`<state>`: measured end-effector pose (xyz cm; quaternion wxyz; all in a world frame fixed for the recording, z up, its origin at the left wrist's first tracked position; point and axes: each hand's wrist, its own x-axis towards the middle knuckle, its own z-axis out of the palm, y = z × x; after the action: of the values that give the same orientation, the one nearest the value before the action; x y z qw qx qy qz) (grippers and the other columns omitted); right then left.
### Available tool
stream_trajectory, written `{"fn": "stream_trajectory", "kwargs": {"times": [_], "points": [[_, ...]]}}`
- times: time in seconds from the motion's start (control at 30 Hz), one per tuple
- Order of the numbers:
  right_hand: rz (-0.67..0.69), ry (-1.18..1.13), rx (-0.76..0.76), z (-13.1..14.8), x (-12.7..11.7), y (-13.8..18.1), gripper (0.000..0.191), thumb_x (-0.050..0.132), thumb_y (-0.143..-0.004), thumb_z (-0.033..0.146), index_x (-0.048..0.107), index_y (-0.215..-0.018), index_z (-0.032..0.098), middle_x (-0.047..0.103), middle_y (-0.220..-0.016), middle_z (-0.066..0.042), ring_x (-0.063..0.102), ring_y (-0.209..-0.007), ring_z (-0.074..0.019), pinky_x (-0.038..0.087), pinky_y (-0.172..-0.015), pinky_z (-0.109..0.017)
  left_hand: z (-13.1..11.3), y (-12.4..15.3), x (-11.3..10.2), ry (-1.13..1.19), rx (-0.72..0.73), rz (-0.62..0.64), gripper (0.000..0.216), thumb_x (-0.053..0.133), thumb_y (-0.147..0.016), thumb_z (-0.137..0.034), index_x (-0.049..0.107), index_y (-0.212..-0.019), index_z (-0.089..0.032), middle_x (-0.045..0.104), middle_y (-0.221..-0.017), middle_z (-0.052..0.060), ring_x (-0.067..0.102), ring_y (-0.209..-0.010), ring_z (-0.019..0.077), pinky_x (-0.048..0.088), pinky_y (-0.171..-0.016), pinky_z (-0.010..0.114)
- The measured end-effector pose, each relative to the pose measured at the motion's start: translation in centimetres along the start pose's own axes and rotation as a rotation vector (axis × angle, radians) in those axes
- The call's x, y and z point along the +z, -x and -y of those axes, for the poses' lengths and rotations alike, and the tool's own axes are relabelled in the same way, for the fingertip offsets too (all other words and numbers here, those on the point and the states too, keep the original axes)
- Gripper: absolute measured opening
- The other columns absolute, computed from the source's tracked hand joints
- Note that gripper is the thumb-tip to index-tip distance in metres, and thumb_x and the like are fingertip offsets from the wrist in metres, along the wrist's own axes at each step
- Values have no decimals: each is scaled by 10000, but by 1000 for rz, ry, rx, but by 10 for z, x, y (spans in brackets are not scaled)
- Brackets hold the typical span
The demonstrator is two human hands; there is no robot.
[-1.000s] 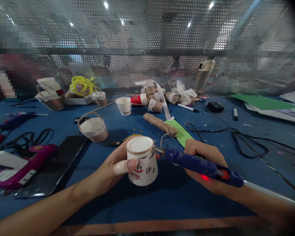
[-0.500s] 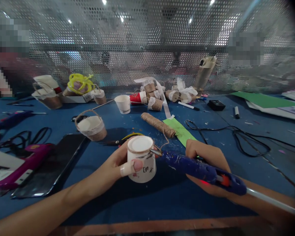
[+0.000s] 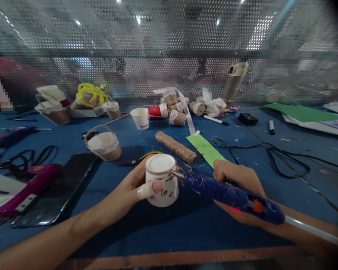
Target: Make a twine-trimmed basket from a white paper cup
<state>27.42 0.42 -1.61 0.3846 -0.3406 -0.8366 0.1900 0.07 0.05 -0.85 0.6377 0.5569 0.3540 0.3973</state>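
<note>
My left hand [image 3: 129,191] is wrapped round an upside-down white paper cup [image 3: 161,183] with red and black print, thumb across its side. A ring of jute twine runs around the cup just below its upturned base. My right hand [image 3: 239,183] grips a blue hot glue gun [image 3: 231,195] with a red glowing light; its metal nozzle touches the cup's side at the twine. A loose strand leads from the cup back to a spool of jute twine [image 3: 175,146] lying on the blue table [image 3: 186,225].
A twine-wrapped cup basket [image 3: 103,143] and a dark phone [image 3: 59,189] lie left, beside a purple glue gun [image 3: 22,191]. A green paper strip [image 3: 205,148] and black cables [image 3: 273,157] lie right. Several cups [image 3: 174,108] and a perforated metal screen [image 3: 169,48] stand behind.
My left hand has turned the cup a little and my thumb has shifted along its side. The glue gun nozzle stays against the twine. The view has drifted slightly.
</note>
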Motion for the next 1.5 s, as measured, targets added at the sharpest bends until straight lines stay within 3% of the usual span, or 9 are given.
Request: {"fn": "stream_trajectory", "kwargs": {"times": [0.2, 0.47, 0.6, 0.8, 1.0, 1.1, 1.5], "points": [[2, 69, -22, 1, -1, -1, 278, 579, -715, 107, 334, -726, 237, 403, -639, 51, 367, -539, -110, 272, -525, -269, 3, 2, -3, -57, -26, -62, 523, 807, -790, -510, 665, -1229, -264, 698, -1232, 63, 600, -1144, 315, 460, -940, 360], [-2, 93, -10, 2, -1, -2, 278, 588, -739, 119, 335, -717, 234, 405, -628, 59, 362, -522, -95, 273, -513, -259, 7, 1, -7, -98, -40, -19, 511, 755, -844, -495, 632, -1279, -256, 701, -1262, 79, 598, -1172, 332, 467, -946, 375], [5, 154, -14, 1, -1, -3, 266, 575, -781, 140, 334, -714, 233, 406, -626, 58, 351, -512, -92, 272, -518, -264, 3, 0, -3, -131, -73, -56, 564, 794, -795, -531, 634, -1258, -251, 691, -1225, 70, 605, -1124, 313, 465, -926, 353], [-1, 137, 21, 1, -2, -4, 297, 577, -734, 98, 315, -710, 234, 409, -615, 60, 379, -520, -95, 290, -513, -251, 1, 2, -6, -89, -58, -63, 652, 811, -769, -534, 556, -1310, -274, 682, -1221, 61, 598, -1149, 313, 447, -962, 362], [-2, 138, 44, 4, -2, -4, 296, 570, -734, 95, 311, -711, 237, 413, -613, 46, 391, -527, -112, 303, -518, -274, 2, 3, -6, -66, -79, -23, 533, 778, -827, -486, 588, -1284, -287, 668, -1282, 46, 558, -1220, 313, 428, -994, 367], [10, 131, 20, 5, -1, -3, 285, 566, -725, 96, 318, -713, 236, 404, -616, 49, 373, -521, -109, 289, -512, -273, 2, 2, -3, -53, -48, -37, 493, 785, -825, -464, 611, -1243, -268, 680, -1238, 52, 598, -1144, 301, 444, -953, 365], [9, 30, 96, 2, -2, -6, 324, 632, -770, 167, 326, -687, 235, 412, -599, 53, 385, -510, -108, 301, -495, -265, -3, 2, 0, -24, -34, 4, 529, 793, -812, -459, 569, -1235, -232, 725, -1126, 72, 655, -1068, 294, 464, -903, 355]]}}
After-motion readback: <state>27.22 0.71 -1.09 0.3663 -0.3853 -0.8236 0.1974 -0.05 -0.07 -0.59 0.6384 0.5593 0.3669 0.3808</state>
